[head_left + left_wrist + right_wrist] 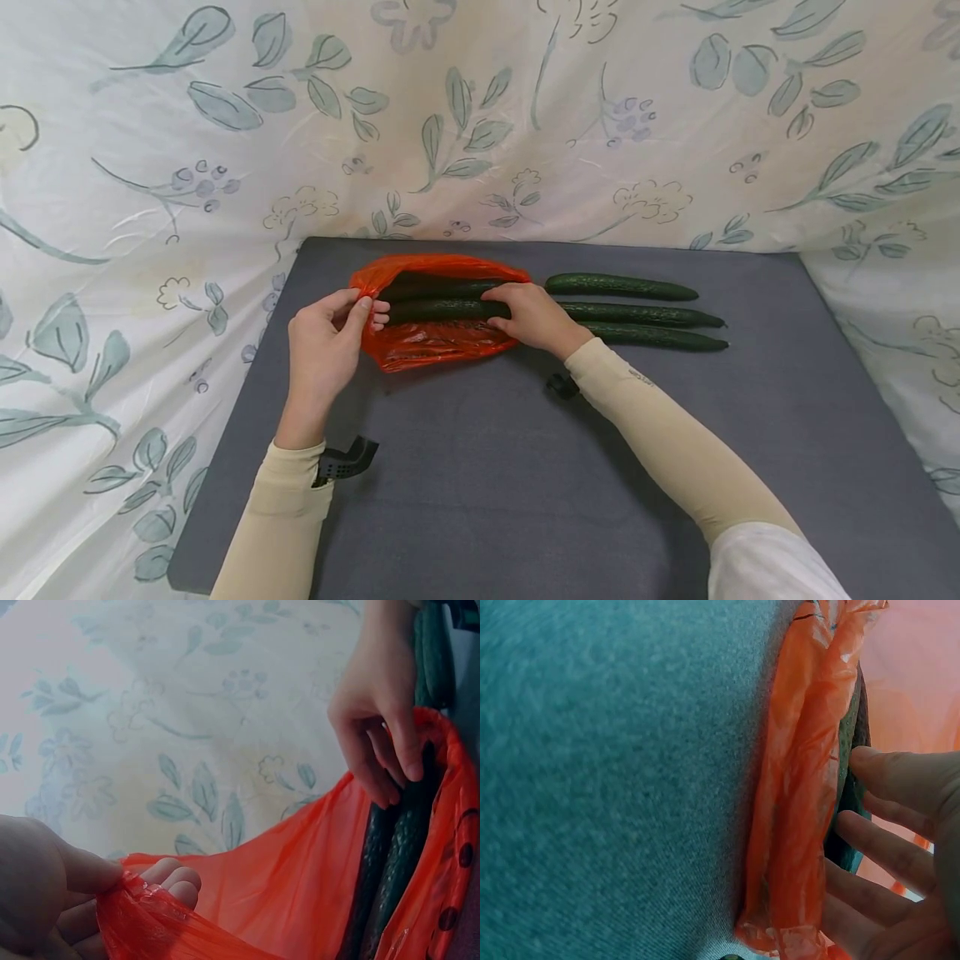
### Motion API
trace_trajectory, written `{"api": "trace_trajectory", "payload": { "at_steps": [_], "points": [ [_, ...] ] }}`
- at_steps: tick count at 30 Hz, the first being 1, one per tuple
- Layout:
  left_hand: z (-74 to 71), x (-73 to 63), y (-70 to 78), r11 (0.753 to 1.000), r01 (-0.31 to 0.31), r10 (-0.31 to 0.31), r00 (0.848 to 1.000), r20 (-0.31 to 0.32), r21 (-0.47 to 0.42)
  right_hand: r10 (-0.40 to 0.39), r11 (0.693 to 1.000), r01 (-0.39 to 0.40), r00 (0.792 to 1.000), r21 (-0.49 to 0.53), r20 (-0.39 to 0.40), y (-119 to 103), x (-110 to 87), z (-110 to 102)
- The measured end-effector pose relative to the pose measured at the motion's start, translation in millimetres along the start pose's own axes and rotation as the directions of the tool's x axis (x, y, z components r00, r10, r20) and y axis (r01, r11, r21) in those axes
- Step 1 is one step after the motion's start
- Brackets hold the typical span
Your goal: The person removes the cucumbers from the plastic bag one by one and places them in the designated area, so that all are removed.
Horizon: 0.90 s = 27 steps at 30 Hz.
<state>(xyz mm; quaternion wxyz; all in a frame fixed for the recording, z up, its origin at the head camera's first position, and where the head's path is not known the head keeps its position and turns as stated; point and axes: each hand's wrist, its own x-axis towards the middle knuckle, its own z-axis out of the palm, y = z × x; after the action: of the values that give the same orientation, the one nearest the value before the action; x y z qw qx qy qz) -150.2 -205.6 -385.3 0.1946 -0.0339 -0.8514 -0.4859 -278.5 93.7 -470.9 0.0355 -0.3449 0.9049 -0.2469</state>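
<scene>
My left hand (326,337) pinches the left edge of a red plastic bag (431,354) between thumb and fingers, lifting that edge in the left wrist view. Two dark green cucumbers (401,855) lie side by side inside the bag. At the bag's right end, my right hand (536,315) reaches in from above, its spread, loosely extended fingers and thumb resting at the end of the nearer cucumber (450,311). The right wrist view shows its thumb (889,769) on the dark green skin. Part of these cucumbers is hidden by the hand and the bag wall.
Right of the bag, a far cucumber (622,287), a middle cucumber (645,315) and a near cucumber (660,337) lie lengthwise on the dark grey table (465,500). A white cloth (480,125) with a leaf pattern hangs behind and beside the table.
</scene>
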Motion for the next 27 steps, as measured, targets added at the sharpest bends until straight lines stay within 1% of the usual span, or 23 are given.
{"api": "trace_trajectory", "payload": {
  "at_steps": [12,24,27],
  "points": [
    [-0.1,-1.2,-0.5,1.0,0.013,-0.013,1.0,-0.001,0.017,0.01,1.0,-0.009,1.0,-0.025,0.018,0,4.2,1],
    [1.6,-1.1,-1.0,1.0,0.016,-0.016,1.0,0.001,0.022,-0.027,0.996,0.031,0.998,-0.083,0.051,-3,10.0,7],
    [1.7,-0.8,-0.9,1.0,0.013,-0.013,1.0,0.0,0.016,-0.022,0.994,0.028,0.998,-0.104,0.058,-5,11.7,8]
  ]
}}
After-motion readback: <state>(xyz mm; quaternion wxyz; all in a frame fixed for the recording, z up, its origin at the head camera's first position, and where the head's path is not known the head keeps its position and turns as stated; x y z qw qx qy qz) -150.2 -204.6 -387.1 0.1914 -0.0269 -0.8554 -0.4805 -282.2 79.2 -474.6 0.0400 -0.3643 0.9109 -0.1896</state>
